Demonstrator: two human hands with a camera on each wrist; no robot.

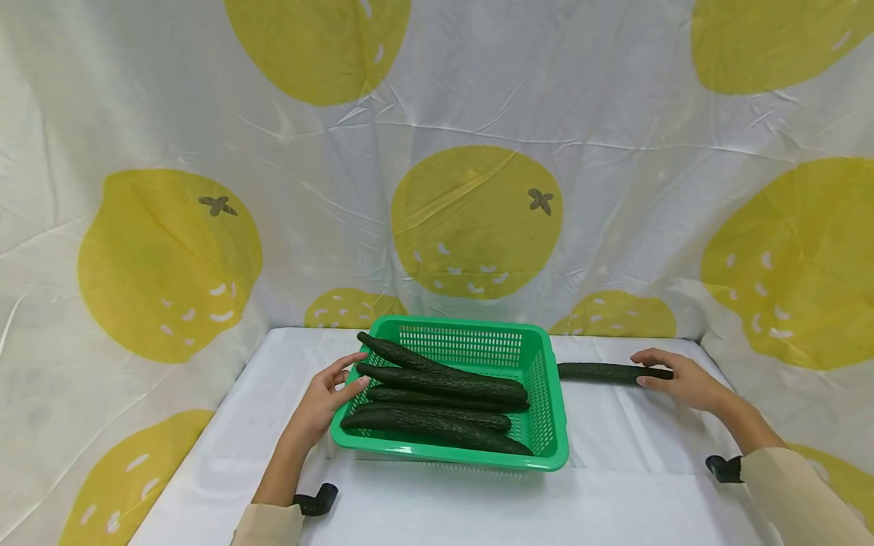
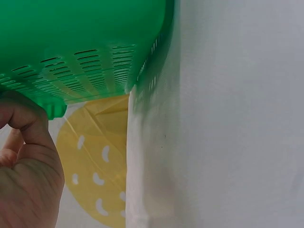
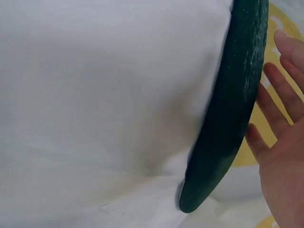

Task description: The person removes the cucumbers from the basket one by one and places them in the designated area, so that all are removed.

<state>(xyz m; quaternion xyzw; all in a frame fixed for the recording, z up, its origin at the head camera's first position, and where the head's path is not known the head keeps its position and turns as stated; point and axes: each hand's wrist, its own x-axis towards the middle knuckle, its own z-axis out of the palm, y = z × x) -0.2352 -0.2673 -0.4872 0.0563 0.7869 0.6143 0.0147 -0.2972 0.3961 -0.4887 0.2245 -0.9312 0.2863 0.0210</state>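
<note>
A green plastic basket (image 1: 556, 413) with slotted walls stands on the white-covered table, holding several long dark green cucumbers (image 1: 437, 426). My left hand (image 1: 326, 396) grips the basket's left rim, with the thumb over the edge. In the left wrist view the fingers of this hand (image 2: 31, 156) curl beside the slotted wall. To the right of the basket, one more cucumber (image 1: 601, 372) lies on the cloth. Around its right end is my right hand (image 1: 676, 379), thumb on the near side. The right wrist view shows loosely spread fingers (image 3: 280, 95) along this cucumber (image 3: 232, 95).
White cloth (image 1: 437, 504) covers the table. Behind it hangs a pale curtain (image 1: 614, 205) printed with large yellow lemons, which also closes in both sides. A black wrist strap mount (image 1: 317, 500) sits on the left wrist, another mount (image 1: 724, 469) on the right.
</note>
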